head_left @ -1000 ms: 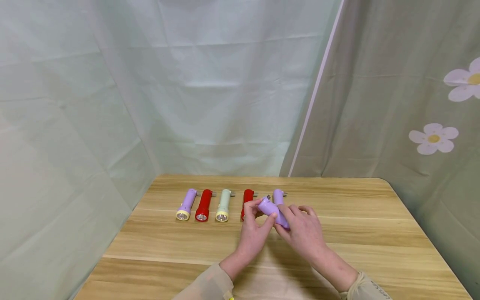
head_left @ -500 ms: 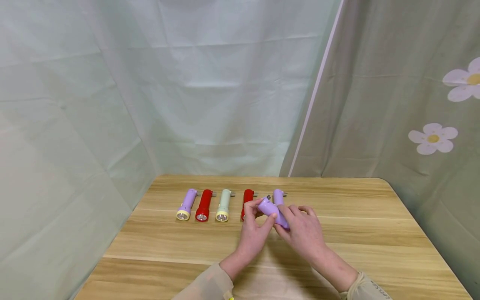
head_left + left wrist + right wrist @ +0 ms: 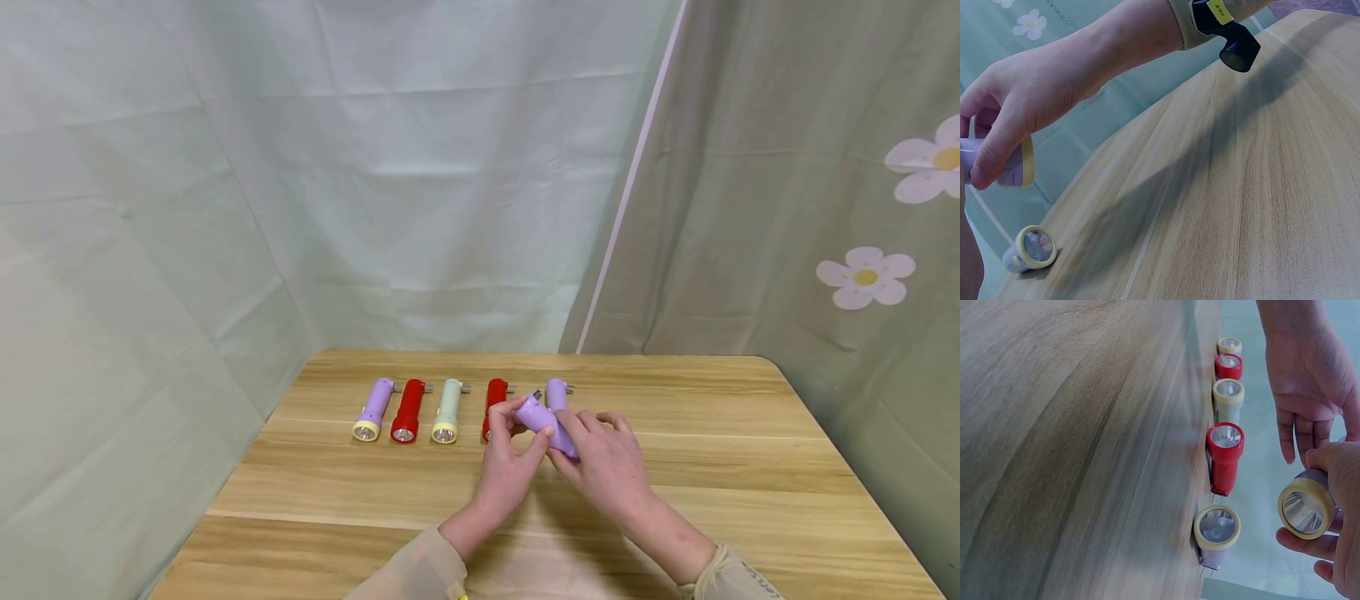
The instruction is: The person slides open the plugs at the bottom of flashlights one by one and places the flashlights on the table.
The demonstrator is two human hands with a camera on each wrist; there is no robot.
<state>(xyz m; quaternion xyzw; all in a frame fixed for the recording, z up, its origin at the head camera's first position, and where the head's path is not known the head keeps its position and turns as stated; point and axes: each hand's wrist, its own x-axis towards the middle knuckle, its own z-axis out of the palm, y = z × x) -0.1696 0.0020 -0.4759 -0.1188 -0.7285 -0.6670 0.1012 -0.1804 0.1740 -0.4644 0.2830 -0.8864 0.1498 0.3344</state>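
Observation:
Both hands hold one lavender flashlight [image 3: 538, 415] above the table, tilted, with metal plug prongs sticking out of its tail. My left hand [image 3: 504, 471] pinches it near the tail between thumb and fingers. My right hand [image 3: 609, 465] grips the body near the head; in the left wrist view that right hand's thumb [image 3: 991, 150] presses along its side. The cream-yellow head ring and lens [image 3: 1305, 509] show in the right wrist view, the lamp seemingly unlit. Close behind lies another lavender flashlight [image 3: 557, 392], partly hidden by the held one.
On the wooden table [image 3: 360, 500] a row of flashlights continues leftward: red [image 3: 495, 392], partly behind the left hand, pale green [image 3: 447, 408], red [image 3: 408, 410] and lavender [image 3: 373, 408]. Each has plug prongs pointing right. Curtains [image 3: 450, 208] hang behind the table.

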